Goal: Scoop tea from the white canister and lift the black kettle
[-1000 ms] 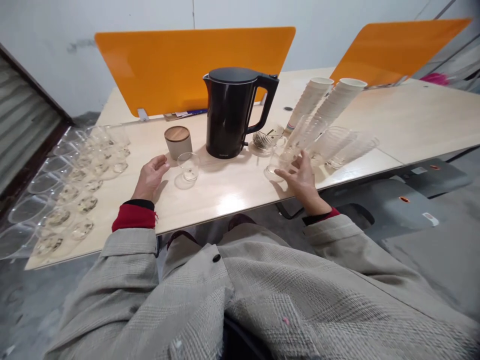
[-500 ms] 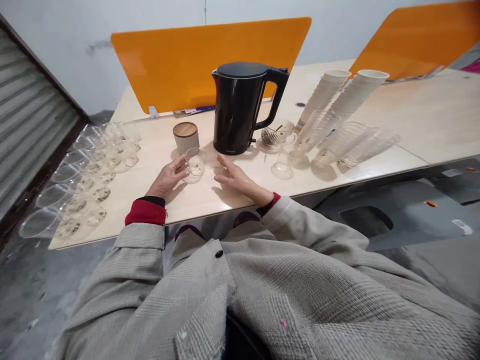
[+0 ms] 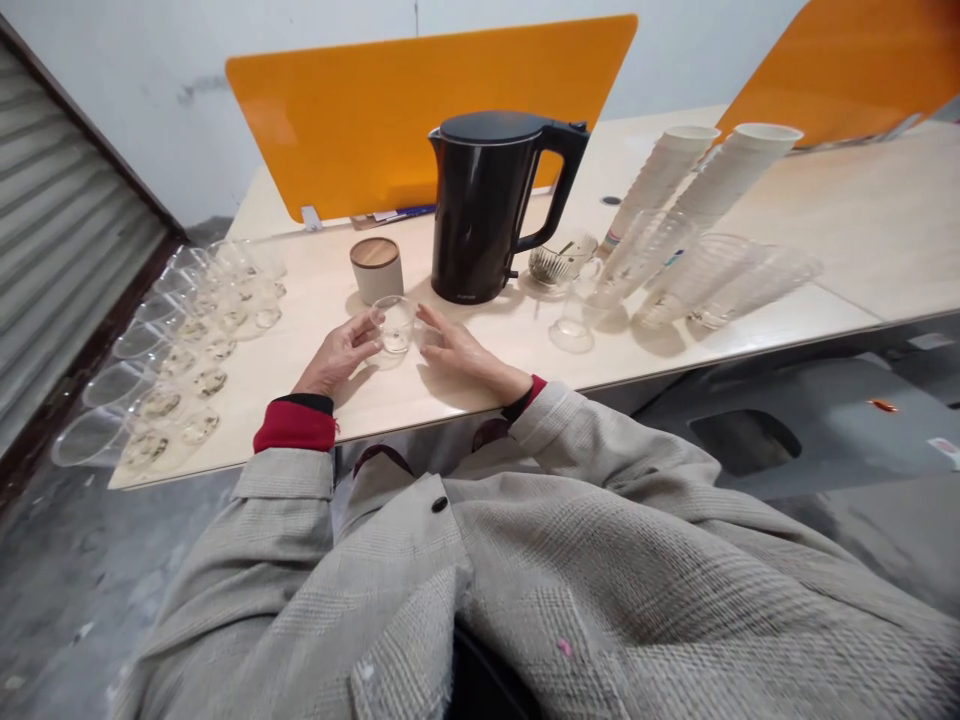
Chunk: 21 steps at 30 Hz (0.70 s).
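Observation:
A small clear plastic cup (image 3: 395, 335) stands upright on the light wooden table, with a few dark bits at its bottom. My left hand (image 3: 336, 352) grips the cup's left side between fingers and thumb. At the cup's right side is my right hand (image 3: 469, 352), its fingers stretched out and thumb apart, very close to the wall; whether it touches cannot be told. Just behind the cup sits a grey canister (image 3: 376, 275) with a wooden lid. A black electric kettle (image 3: 476, 215) stands behind my right hand.
Several clear cups with dark leaf-like bits (image 3: 161, 400) stand in rows at the left edge. Right of the kettle are a ribbed glass cup of leaves (image 3: 559, 262), an upright clear cup (image 3: 574, 325), stacked clear cups (image 3: 675, 285) and tall paper-cup stacks (image 3: 739, 180). Orange dividers (image 3: 337, 130) stand behind.
My right hand has moved left, closing the gap to the clear cup. My left hand stays at the cup's left side. The view has shifted slightly.

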Each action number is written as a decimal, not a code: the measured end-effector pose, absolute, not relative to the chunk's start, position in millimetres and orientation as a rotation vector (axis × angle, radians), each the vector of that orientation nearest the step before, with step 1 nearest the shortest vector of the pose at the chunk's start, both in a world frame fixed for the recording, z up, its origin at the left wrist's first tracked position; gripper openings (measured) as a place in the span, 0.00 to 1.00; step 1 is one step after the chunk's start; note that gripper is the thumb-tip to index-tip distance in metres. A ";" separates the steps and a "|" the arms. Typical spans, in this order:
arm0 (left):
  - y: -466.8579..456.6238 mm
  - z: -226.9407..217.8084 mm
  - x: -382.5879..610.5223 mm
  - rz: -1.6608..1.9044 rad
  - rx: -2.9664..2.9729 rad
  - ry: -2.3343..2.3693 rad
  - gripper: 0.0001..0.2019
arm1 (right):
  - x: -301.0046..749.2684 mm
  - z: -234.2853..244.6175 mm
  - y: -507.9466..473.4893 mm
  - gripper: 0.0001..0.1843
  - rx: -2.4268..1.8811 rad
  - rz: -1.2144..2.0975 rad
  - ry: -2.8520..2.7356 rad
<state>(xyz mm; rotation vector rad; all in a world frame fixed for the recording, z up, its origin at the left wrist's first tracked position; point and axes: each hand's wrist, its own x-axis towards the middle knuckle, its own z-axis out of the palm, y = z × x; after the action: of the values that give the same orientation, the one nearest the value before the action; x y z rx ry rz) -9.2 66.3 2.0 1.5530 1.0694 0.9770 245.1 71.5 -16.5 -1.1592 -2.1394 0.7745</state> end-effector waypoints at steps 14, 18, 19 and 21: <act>66.6 -23.6 -12.5 0.650 2.195 1.619 0.36 | 230.8 -9.4 60.8 0.43 -1.568 0.365 -2.320; 63.6 -22.3 -8.1 0.502 2.250 1.675 0.36 | 228.0 -10.3 58.4 0.42 -1.604 0.317 -2.352; 63.4 -21.6 -7.5 0.482 2.257 1.685 0.36 | 227.6 -10.6 58.7 0.42 -1.610 0.307 -2.357; 63.1 -20.3 -6.8 0.464 2.261 1.696 0.36 | 227.0 -11.0 60.4 0.41 -1.617 0.301 -2.370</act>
<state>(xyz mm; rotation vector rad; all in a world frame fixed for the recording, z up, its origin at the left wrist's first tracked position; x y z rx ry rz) -6.8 63.1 -20.3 2.2611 1.6955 0.4645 227.0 60.4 -11.0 -1.6166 -2.3702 0.3010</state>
